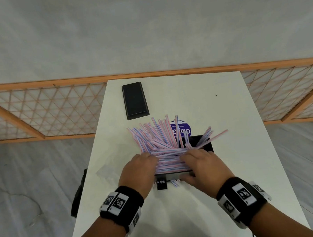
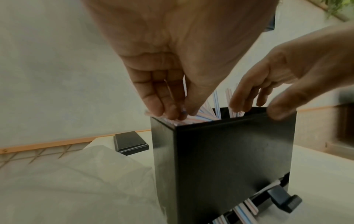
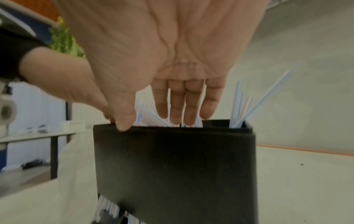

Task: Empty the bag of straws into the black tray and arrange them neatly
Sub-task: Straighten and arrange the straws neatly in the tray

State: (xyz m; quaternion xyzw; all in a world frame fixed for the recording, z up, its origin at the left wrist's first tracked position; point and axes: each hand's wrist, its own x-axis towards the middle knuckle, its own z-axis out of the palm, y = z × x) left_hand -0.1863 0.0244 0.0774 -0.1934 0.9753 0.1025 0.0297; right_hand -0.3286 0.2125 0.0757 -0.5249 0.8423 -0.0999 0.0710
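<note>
Pink, blue and white striped straws (image 1: 160,138) lie fanned over the black tray (image 1: 204,143), a tall open box; some stand up out of it and some hang over its far side. My left hand (image 1: 146,159) presses on the left end of the pile with its fingers (image 2: 168,106) held together and nearly straight. My right hand (image 1: 188,157) reaches in with straight fingers (image 3: 182,109) on the straws, its thumb on the tray's (image 3: 172,166) near rim. A few straw ends (image 2: 243,210) poke out at the foot of the tray (image 2: 229,159).
The clear bag (image 1: 110,166) lies flat left of the tray, and its purple label (image 1: 183,130) shows behind the straws. A black lid (image 1: 135,101) rests at the table's far left. The white table (image 1: 234,188) is backed by an orange lattice screen (image 1: 48,111).
</note>
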